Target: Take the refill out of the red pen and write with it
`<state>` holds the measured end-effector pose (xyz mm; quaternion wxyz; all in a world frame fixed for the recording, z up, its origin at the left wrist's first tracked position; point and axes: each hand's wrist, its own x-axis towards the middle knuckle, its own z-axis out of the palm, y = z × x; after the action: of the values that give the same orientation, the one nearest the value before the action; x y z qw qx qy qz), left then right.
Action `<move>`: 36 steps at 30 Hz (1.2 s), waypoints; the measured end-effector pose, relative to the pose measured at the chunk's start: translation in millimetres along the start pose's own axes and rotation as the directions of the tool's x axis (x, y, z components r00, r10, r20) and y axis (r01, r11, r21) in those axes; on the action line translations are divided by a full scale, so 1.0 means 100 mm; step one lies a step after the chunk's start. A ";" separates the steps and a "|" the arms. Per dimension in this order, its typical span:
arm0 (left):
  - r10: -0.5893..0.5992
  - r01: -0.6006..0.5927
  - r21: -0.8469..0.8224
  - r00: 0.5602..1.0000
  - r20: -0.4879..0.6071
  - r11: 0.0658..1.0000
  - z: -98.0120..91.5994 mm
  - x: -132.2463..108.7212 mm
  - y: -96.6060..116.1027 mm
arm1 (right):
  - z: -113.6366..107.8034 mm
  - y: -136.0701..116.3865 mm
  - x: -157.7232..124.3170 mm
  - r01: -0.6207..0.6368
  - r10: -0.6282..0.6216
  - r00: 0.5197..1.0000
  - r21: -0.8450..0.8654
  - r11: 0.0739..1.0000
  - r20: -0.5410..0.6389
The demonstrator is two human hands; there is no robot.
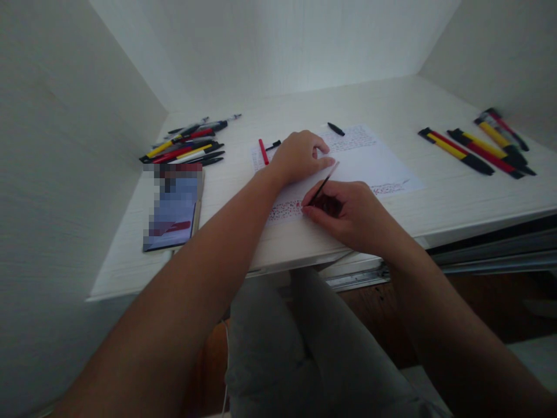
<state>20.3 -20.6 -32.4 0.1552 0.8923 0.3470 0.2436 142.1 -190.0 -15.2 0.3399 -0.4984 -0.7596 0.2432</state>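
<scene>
Right hand: curled closed around a slim dark pen refill with a pale upper end, held in a writing grip between thumb and forefinger. The refill's long axis slants from its tip, down at the near left, up toward the far right. The tip meets the white sheet of paper at the end of a row of small red marks along the sheet's near edge.

Left hand: resting palm down on the far left part of the same sheet, fingers loosely bent, holding nothing. It lies just beyond and to the left of the right hand; the refill's upper end points toward its fingertips and comes very close to them.

The sheet lies flat on the white wood-grain desk, with faint rows of writing also visible near its far edge.

Other items noted:
- A short red pen part and a small black piece lie just left of the left hand, at the sheet's far left corner.
- A black cap-like piece lies at the sheet's far edge.
- A heap of red, yellow and black ballpoint pens sits at the far left.
- A dark-framed tablet lies flat, near left of the sheet.
- A spread group of red, yellow and black pens lies well apart at the far right.

Of the two hands, the right alone has hold of the refill.
</scene>
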 end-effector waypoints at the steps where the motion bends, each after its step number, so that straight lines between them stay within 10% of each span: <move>1: 0.004 -0.004 -0.003 1.000 -0.007 1.000 0.00 0.00 -0.01 | 0.00 0.00 0.00 -0.004 0.004 1.000 0.009 1.000 -0.012; 9: 0.018 -0.019 -0.023 0.999 -0.041 1.000 0.03 -0.01 -0.03 | 0.02 0.06 0.03 -0.006 0.017 0.996 0.128 0.992 -0.087; 17: -0.064 -0.049 -0.273 0.919 -0.389 0.961 -0.24 0.00 0.14 | 0.10 0.20 0.10 0.053 0.006 0.983 0.318 0.947 -0.182; 20: -0.243 -0.068 -0.602 0.874 -0.421 0.795 -0.38 -0.16 0.44 | 0.11 0.21 0.10 0.080 0.037 0.970 0.456 0.886 -0.241; 26: -0.422 -0.202 -0.978 0.891 -0.166 -0.043 -0.30 -1.17 1.30 | 0.24 -0.17 -0.49 0.239 0.261 0.832 0.740 0.629 -0.490; 29: -0.507 -0.263 -0.959 0.844 -0.176 -0.104 -0.18 -1.64 1.71 | 0.36 -0.41 -0.87 0.269 0.290 0.818 0.775 0.571 -0.497; 36: -0.545 -0.359 -0.933 0.785 -0.296 -0.011 -0.26 -2.07 2.26 | 0.34 -0.68 -1.19 0.263 -0.010 0.907 0.548 0.794 -0.421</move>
<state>-3.2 -322.1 22.4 0.6353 0.3458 0.1608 0.6715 108.6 -327.1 -21.7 0.6419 -0.3479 -0.5948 0.3363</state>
